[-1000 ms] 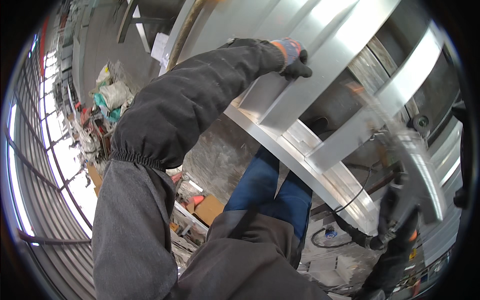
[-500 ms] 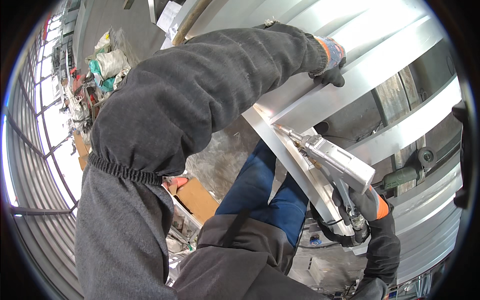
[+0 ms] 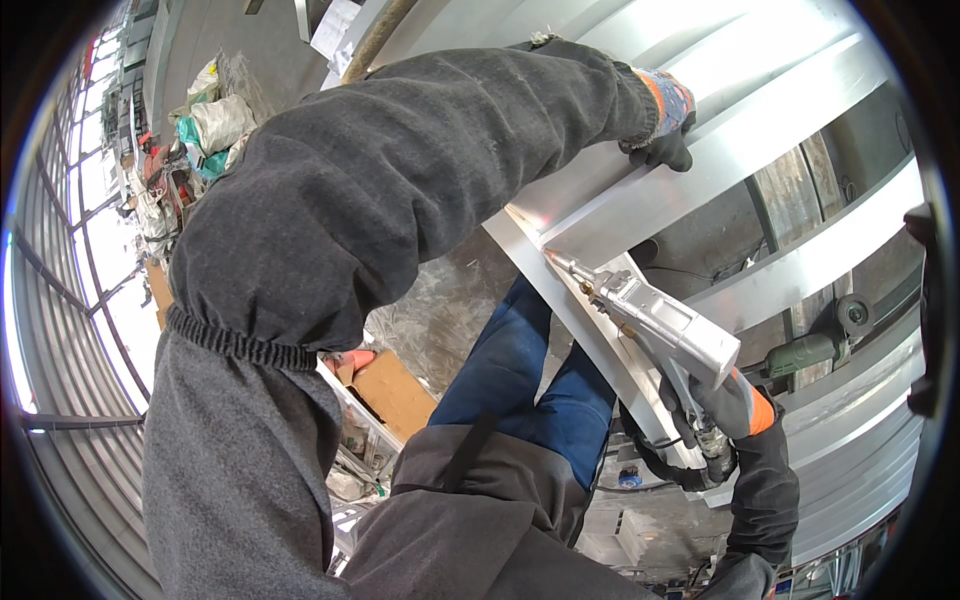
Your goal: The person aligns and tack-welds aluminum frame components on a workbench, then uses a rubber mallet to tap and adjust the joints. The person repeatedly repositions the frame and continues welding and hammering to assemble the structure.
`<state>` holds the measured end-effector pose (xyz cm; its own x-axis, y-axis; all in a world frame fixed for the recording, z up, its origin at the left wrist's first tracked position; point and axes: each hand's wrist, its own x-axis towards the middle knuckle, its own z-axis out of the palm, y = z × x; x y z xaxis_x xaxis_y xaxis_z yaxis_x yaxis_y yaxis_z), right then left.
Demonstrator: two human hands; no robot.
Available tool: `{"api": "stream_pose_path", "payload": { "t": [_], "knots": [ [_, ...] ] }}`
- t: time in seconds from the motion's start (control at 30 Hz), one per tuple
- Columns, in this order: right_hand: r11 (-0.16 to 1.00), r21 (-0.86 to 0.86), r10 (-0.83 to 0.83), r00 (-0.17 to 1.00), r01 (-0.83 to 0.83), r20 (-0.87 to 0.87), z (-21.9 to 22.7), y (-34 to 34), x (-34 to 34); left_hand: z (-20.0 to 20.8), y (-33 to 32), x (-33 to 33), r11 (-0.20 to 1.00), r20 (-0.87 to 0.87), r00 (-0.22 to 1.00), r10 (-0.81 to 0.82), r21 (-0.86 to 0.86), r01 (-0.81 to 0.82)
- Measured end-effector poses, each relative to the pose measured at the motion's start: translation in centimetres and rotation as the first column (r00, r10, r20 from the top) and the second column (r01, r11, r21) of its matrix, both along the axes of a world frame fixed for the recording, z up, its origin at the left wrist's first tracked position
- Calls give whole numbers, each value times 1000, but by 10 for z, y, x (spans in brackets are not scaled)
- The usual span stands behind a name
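My right hand (image 3: 735,405), in a grey glove with an orange cuff, grips the handle of a silver welding gun (image 3: 672,325). The gun's copper-coloured nozzle points at a corner where a shiny metal beam (image 3: 740,140) meets a narrower metal crossbar (image 3: 570,290). Faint red light shows at that corner. Farther up the same beam, my left hand (image 3: 665,125) has its dark gloved fingertips curled over the edge. A thick dark hose (image 3: 655,463) runs by the gun's handle, partly hidden behind the crossbar.
A green angle grinder (image 3: 805,353) lies right of the gun, among the frame's beams. Left of my legs stands an open cardboard box (image 3: 395,395). Sacks (image 3: 222,128) are heaped at the far left. White papers (image 3: 335,28) lie at the upper left beside a rod (image 3: 378,40).
The back of the welding gun and my right hand have shifted slightly left, while the nozzle stays at the corner. My left hand has hardly moved. The view has shifted a little.
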<state>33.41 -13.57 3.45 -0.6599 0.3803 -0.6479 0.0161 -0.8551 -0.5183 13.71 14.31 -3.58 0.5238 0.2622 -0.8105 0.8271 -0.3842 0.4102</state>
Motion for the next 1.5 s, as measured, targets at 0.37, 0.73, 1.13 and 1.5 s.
{"api": "stream_pose_path", "payload": {
  "t": [0.37, 0.73, 1.13, 1.5],
  "knots": [
    [962, 259, 59, 991, -89, 120, -12, -2, 9, 12, -3, 4, 1000, -83, 997, 1, 2, -1],
    [982, 173, 62, 995, -74, 75, -18, 5, 0, 19, -3, 0, 998, -5, 1000, 24, 61, -24],
    [977, 186, 95, 993, -106, 68, -12, 11, 9, 6, -5, 0, 997, -21, 998, 51, 58, -50],
    [972, 156, 160, 983, -173, 96, -17, 5, 17, 9, -2, 3, 1000, -99, 995, 14, 3, -13]
  ]
}}
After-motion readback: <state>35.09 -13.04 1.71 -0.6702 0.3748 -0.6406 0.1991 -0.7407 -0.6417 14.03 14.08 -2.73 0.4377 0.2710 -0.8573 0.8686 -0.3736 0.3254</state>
